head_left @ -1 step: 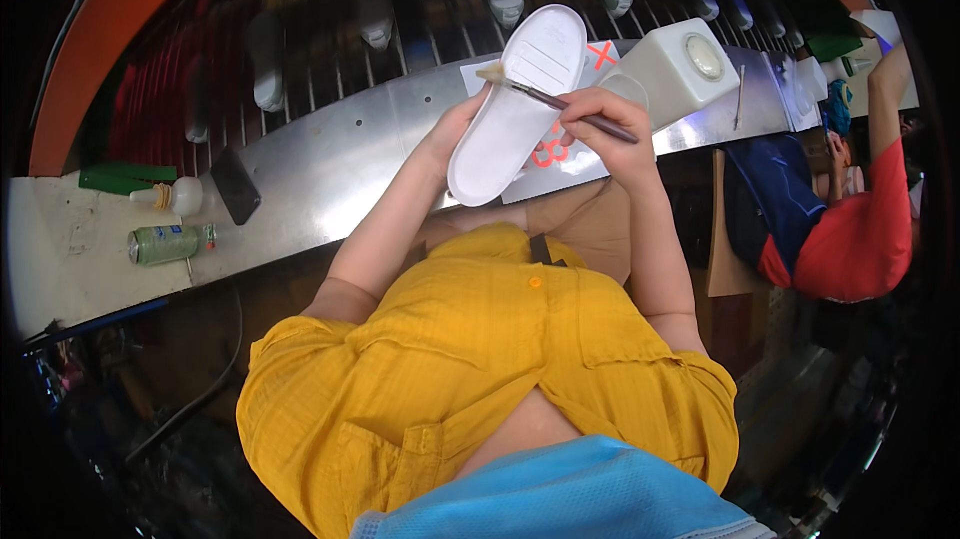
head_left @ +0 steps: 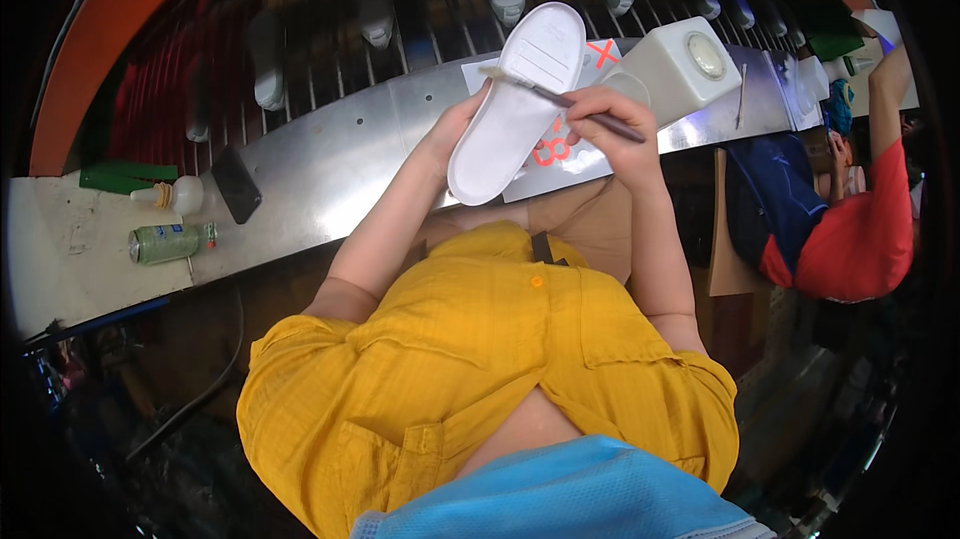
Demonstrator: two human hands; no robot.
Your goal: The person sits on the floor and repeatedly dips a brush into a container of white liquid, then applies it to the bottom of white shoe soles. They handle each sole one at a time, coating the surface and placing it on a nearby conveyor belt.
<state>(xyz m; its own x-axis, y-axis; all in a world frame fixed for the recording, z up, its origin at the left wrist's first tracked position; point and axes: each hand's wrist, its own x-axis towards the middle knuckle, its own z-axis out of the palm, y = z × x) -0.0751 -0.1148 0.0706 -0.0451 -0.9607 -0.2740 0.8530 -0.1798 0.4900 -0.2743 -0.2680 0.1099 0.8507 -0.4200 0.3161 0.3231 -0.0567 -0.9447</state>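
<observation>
Tilted in front of me is a white shoe sole (head_left: 495, 144), its broad inner face toward me. My left hand (head_left: 458, 129) grips its left edge, with most of the fingers hidden behind it. A brush (head_left: 560, 99) with a dark handle and pale bristles is pinched in my right hand (head_left: 612, 129). Its bristles lie across the middle of the sole, near the left edge. Behind the sole, a white sheet (head_left: 560, 179) with red-orange marks lies on the metal bench top (head_left: 330, 159).
A white square-sided container (head_left: 685, 74) stands right of my right hand. At left are a dark phone (head_left: 235, 186), a white squeeze bottle (head_left: 185, 196) and a green can (head_left: 163, 245). Beyond the bench, several shoes (head_left: 370, 4) sit on a barred conveyor. A person in red (head_left: 860, 224) works at right.
My right hand and the brush have shifted very slightly to the right. The sole and my left hand stay nearly where they were.
</observation>
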